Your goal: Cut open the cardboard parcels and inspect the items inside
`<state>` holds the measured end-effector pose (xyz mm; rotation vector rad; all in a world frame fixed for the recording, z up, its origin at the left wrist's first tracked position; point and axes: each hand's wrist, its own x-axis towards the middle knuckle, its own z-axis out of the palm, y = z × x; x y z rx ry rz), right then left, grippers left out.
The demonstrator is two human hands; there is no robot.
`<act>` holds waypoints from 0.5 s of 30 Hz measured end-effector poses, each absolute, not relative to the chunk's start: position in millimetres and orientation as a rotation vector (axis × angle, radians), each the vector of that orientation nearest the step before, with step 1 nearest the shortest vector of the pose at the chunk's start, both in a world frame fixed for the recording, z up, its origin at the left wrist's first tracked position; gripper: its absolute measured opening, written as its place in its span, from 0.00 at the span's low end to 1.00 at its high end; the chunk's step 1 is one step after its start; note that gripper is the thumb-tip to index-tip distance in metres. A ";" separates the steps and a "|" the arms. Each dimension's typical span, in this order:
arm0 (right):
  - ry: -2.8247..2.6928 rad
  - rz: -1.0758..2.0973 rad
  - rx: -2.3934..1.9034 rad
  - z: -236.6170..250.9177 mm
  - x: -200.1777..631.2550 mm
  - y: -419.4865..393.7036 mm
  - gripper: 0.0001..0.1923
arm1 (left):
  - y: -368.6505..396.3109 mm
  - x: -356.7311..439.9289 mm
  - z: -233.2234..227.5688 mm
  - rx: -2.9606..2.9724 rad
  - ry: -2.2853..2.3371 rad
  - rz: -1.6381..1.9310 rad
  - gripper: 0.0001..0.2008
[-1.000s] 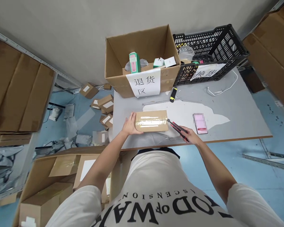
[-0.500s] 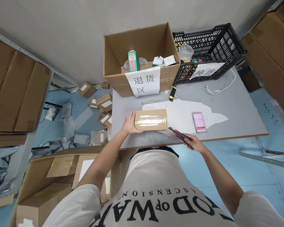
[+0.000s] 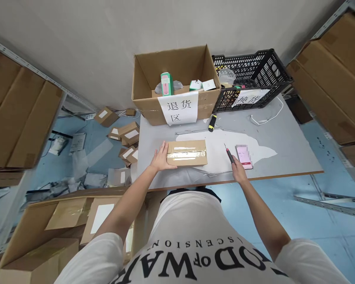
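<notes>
A small cardboard box [image 3: 187, 146] with shiny clear tape along its top lies flat on the grey table. Around its left end is my left hand [image 3: 160, 158], thumb along the front edge and fingers at the far side. My right hand [image 3: 239, 171] is closed on a black and red box cutter [image 3: 230, 155], its thin blade pointing away from me and up to the left. The cutter is to the right of the box, apart from it. Just right of the cutter lies a phone [image 3: 243, 156] with a pink screen, partly blurred.
A large open carton [image 3: 148, 106] with a paper sign holds small green boxes. Beside it stands a black plastic crate [image 3: 254, 103]. A yellow-black handled tool [image 3: 212, 123] and white cable [image 3: 268, 119] lie on the table [image 3: 296, 150]. Parcels [image 3: 106, 116] are on the floor at left.
My right hand has moved the box cutter away from the box's near right corner and turned its blade from leftward to forward. My left hand stays at the box. The view has shifted slightly.
</notes>
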<state>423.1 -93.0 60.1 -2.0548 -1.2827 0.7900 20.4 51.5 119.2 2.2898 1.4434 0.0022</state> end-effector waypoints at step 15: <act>-1.643 0.460 -2.527 -19.4 375.9 -64.0 0.28 | -26.9 50.1 114.9 2.604 1.393 0.005 0.38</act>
